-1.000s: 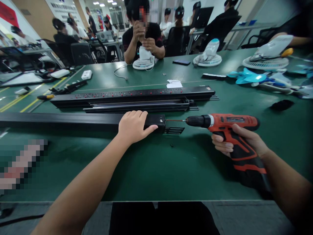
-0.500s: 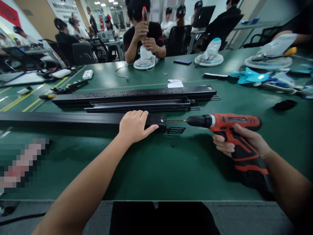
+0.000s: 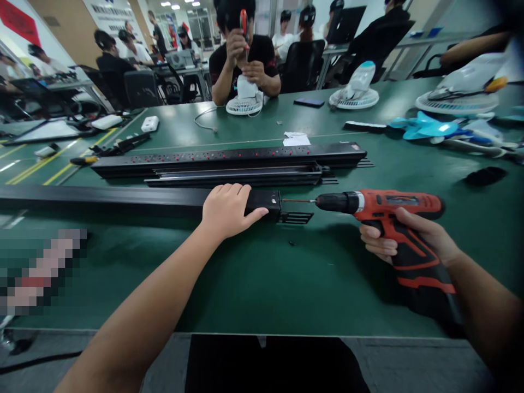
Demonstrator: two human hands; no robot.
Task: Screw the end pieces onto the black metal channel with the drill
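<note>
Black bar (image 3: 139, 197) under left grip (image 3: 225, 212), drill (image 3: 387, 201) in right grip (image 3: 429, 236).

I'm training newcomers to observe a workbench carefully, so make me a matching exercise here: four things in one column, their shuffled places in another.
Things
1. Red-and-black power drill
2. Long, smooth black bar
3. White, thin paper piece
4. Light-blue plastic fan blade

Places
A. Just beyond the black bar with red dots
B. Held in the right hand
C. On the far right part of the green table
D. Under the left hand

Pairs: 1-B, 2-D, 3-A, 4-C
</note>
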